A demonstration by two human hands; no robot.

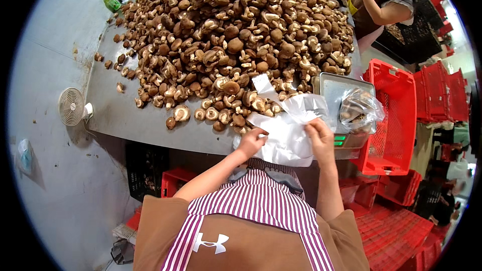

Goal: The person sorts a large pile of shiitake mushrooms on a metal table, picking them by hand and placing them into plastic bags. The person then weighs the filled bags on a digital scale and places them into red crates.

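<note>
Thin clear-white plastic bags (282, 135) lie loosely bunched at the front edge of the steel table, in front of my apron. My right hand (320, 137) pinches the upper right part of this plastic between thumb and fingers. On the left side of it is my left hand (253, 143), its fingers curled over the plastic; whether they grip it is unclear. A large heap of shiitake mushrooms (233, 45) covers the table beyond. To the right, a filled clear bag of mushrooms (356, 109) rests on the metal pan of a digital scale (329, 82) with a lit green display.
A red plastic crate (391, 120) stands right of the scale, with more red crates (391, 233) below. A small fan (71, 106) sits by the left wall. At the back left is a green bottle (112, 3). A co-worker (376, 7) handles a bag at the upper right.
</note>
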